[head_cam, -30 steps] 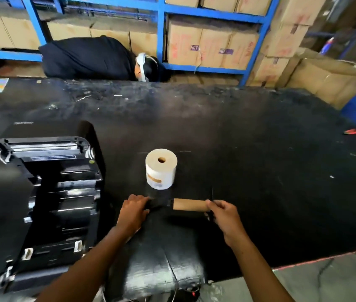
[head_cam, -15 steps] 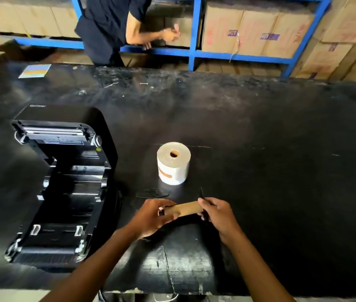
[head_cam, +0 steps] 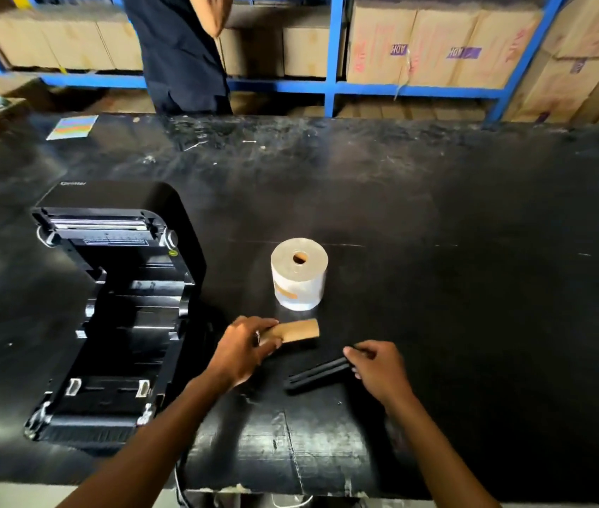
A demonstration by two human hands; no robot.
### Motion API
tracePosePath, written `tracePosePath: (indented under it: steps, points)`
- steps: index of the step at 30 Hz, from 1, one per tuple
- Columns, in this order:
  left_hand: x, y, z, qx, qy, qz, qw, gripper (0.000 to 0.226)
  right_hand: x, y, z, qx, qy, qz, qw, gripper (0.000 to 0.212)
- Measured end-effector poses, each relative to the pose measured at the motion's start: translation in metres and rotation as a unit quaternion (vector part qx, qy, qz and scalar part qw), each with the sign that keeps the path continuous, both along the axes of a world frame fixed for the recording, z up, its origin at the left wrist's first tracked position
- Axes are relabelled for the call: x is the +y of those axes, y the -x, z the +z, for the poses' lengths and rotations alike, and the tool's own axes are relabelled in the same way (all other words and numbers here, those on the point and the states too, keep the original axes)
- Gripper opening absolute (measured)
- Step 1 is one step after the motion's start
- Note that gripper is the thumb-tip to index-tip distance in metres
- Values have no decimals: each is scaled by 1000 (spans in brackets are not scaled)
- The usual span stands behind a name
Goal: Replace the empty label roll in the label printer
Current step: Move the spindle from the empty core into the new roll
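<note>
Your left hand point(head_cam: 243, 352) has its fingers clamped on the empty cardboard core point(head_cam: 296, 331), while your right hand point(head_cam: 376, 368) grips the black spindle point(head_cam: 318, 375) apart from it, freed for the full roll point(head_cam: 298, 273) standing upright just beyond, beside the open printer point(head_cam: 114, 313) on the bench point(head_cam: 474, 287).

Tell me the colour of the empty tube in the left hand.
Plain brown cardboard tube, seen in the head view.
</note>
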State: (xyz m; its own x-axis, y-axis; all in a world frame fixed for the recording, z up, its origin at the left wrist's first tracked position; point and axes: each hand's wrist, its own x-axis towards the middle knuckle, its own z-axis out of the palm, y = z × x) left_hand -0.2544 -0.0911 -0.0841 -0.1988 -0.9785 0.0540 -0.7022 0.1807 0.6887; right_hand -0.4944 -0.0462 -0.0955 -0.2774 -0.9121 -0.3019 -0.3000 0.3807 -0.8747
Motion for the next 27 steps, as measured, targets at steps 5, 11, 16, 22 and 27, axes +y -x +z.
tracePosePath:
  steps: [5,11,16,22,27]
  points:
    - [7,12,-31,-57,-14,-48,997,32,11,-20,-19,98,16,-2,995,19]
    - [-1,12,-33,-9,-15,-9,1000,32,8,-16,-20,123,20,2,992,25]
    - [-34,19,-8,197,-145,164,956,37,-41,-19,27,69,119,-17,990,24]
    - [-65,35,13,377,-321,191,848,64,-101,-57,59,222,127,164,953,63]
    - [-69,34,13,379,-348,173,840,65,-120,-79,50,315,59,171,932,64]
